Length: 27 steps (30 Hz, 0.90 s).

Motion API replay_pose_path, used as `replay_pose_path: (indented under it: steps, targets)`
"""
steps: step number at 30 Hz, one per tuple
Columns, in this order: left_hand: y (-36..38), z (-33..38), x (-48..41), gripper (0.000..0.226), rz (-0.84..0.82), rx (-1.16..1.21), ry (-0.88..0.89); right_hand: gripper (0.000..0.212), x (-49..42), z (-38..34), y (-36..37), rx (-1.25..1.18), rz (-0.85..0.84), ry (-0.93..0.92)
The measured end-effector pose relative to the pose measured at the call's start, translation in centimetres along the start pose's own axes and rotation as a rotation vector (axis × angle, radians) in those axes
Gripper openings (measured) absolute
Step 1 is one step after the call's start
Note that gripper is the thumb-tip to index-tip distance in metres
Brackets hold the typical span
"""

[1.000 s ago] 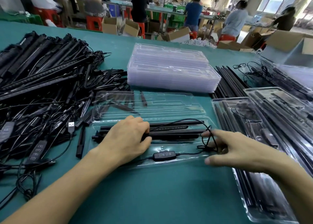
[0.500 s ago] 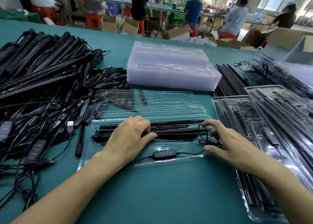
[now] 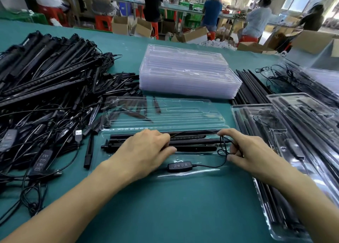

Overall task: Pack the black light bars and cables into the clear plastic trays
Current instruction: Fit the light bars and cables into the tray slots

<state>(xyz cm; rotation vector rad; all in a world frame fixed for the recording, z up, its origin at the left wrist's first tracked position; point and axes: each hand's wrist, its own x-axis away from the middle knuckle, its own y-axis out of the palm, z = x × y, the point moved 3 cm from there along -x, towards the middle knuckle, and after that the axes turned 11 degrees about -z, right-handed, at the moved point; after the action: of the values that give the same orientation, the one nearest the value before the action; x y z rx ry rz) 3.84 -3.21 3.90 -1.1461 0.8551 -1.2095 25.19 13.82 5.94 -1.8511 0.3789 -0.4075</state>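
Gripping the light bars (image 3: 192, 142) in the clear tray (image 3: 201, 158) with left hand (image 3: 145, 151), right hand (image 3: 253, 151) pinching the looped cable (image 3: 209, 166)

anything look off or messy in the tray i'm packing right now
The cable is not tucked in yet: it arcs loosely over the light bars in the open tray, and its bunched loops sit at the right end, where the right hand pinches them. The inline controller lies flat in front. Nothing looks damaged.
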Motion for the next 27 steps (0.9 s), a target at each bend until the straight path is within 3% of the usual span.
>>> replay_pose_path:
  steps: [4, 10, 14, 18, 23, 27]
  targets:
    - [0.4, -0.7, 0.8, 0.067, -0.051, 0.041, 0.045, 0.053, -0.1, 0.2, 0.1, -0.124, -0.018, -0.019]
    - [0.2, -2.0, 1.3, 0.028, -0.085, 0.207, 0.221, 0.062, -0.3, 0.5, 1.1, -0.12, -0.066, 0.039]
    - [0.4, -2.3, 1.2, 0.019, -0.155, 0.115, 0.258, 0.083, -0.5, 0.8, 1.4, -0.11, -0.078, 0.034]
    - [1.0, -1.6, 1.8, 0.036, -0.172, -0.14, 0.26, 0.082, -1.0, 0.6, 1.3, 0.05, -0.052, 0.033]
    - [0.0, -0.8, 3.2, 0.022, 0.029, -0.41, 0.344, 0.081, -1.0, 1.0, 1.2, 0.04, -0.056, 0.015]
    - [-0.3, -0.5, 3.6, 0.022, 0.018, -0.421, 0.342, 0.092, -1.0, 1.0, 1.3, 0.008, -0.057, 0.036]
